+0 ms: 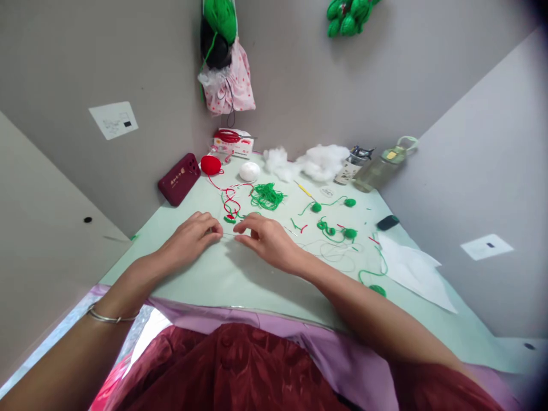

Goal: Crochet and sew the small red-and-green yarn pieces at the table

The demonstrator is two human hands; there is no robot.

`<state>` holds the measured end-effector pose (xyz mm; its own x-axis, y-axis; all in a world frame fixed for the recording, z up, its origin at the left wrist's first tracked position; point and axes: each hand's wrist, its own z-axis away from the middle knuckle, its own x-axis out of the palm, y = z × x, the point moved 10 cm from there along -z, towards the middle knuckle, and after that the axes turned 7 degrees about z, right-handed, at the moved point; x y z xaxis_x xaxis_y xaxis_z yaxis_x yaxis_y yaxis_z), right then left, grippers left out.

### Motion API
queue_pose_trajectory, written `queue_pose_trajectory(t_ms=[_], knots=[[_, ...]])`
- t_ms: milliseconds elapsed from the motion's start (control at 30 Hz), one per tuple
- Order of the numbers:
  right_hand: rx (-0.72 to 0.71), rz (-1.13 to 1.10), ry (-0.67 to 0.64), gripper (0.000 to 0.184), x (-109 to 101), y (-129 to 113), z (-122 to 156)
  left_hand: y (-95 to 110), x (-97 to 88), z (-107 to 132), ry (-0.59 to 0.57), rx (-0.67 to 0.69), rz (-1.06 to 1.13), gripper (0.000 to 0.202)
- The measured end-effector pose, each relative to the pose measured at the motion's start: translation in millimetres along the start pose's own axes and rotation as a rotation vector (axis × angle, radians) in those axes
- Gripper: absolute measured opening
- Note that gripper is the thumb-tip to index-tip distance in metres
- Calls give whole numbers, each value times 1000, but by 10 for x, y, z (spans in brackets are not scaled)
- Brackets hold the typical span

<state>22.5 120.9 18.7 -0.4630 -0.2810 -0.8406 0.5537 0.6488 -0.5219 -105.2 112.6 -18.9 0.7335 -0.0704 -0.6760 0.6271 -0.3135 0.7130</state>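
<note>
My left hand (199, 234) rests low over the table with thumb and forefinger pinched together. A thin grey thread (228, 234) runs from its fingertips toward my right hand (269, 240). My right thumb and forefinger are slightly apart, close to the thread's other end. Just beyond the fingertips lies a small red and green crocheted piece (230, 218), with red yarn (231, 200) trailing back to a red ball (211, 165). Loops of fine thread (334, 254) spread on the table right of my right hand.
A green yarn tangle (268, 196), a white ball (249, 171), white stuffing (321, 162) and a yellow-handled hook (305, 190) lie farther back. Small green balls (350, 233) and white sheets (411, 268) are rightward. A maroon phone (178, 179) leans left; a bottle (381, 168) stands back right.
</note>
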Motion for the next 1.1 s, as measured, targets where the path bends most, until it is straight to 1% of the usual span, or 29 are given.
queue_pose_trajectory(t_ms=[67, 167, 233, 267, 333, 367, 433, 500, 567, 667, 733, 800, 867, 933, 1100], knots=[[32, -137, 49, 22, -79, -1, -27, 112, -104, -23, 54, 2, 75, 21], [92, -416, 56, 38, -131, 37, 12, 375, -249, -92, 139, 45, 220, 20], [125, -585, 67, 40, -171, 70, 75, 575, -269, -177, 152, 88, 315, 18], [136, -640, 94, 36, -220, 97, 112, 665, -243, -236, 138, 103, 360, 17], [155, -670, 195, 25, -383, 187, 192, 814, -137, -385, 93, 119, 450, 16], [169, -650, 254, 22, -485, 249, 237, 873, -72, -470, 76, 125, 496, 16], [196, -587, 357, 22, -685, 387, 326, 961, 74, -653, 54, 133, 603, 15], [218, -556, 435, 22, -852, 535, 409, 992, 236, -825, 44, 109, 767, 15], [248, -611, 521, 21, -975, 706, 498, 960, 396, -948, 62, 33, 984, 16], [279, -769, 651, 20, -1074, 913, 627, 914, 595, -992, 117, -75, 1303, 38], [258, -833, 705, 19, -1106, 945, 674, 913, 677, -957, 149, -113, 1421, 49], [238, -844, 732, 19, -1121, 917, 696, 907, 710, -908, 187, -135, 1444, 52], [245, -812, 737, 19, -1111, 872, 701, 899, 705, -870, 226, -138, 1430, 51], [261, -758, 710, 20, -1071, 819, 683, 892, 692, -851, 253, -135, 1411, 51], [256, -681, 638, 22, -960, 734, 621, 889, 690, -844, 259, -115, 1399, 48]])
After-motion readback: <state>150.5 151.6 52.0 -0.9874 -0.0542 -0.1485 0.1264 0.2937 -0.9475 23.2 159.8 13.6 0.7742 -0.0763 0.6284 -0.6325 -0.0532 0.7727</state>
